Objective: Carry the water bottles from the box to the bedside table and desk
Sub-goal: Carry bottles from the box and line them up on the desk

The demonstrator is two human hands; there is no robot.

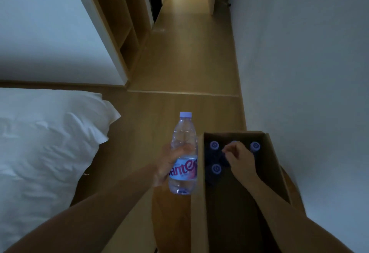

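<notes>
**Head view: one bottle in hand, second being reached for**

- A water bottle [184, 153] is held upright in the left hand [167, 164], outside and just left of the cardboard box [197, 192]. The fingers [179, 149] are clamped round its mid-body, above the label.
- Handling, judged: full, clear thin plastic, so moderately heavy and slightly squashy. The smooth wall may be slippery. A hold at the waist or under the cap is judged firmest.
- The right hand [241, 161] is lowered into the box, with its fingers [229, 150] curled over the cap of a back-row bottle. Whether they are closed on it cannot be told.
- Three more capped bottles [216, 169] are seen standing in the box, close together, so there is little room for the fingers between the necks.
- The box rests on a round wooden worktop [169, 216], hard against the wall [299, 93].
- A pillow [50, 133] lies on the left. The wood floor [189, 63] runs ahead past open shelving [119, 23].
</notes>
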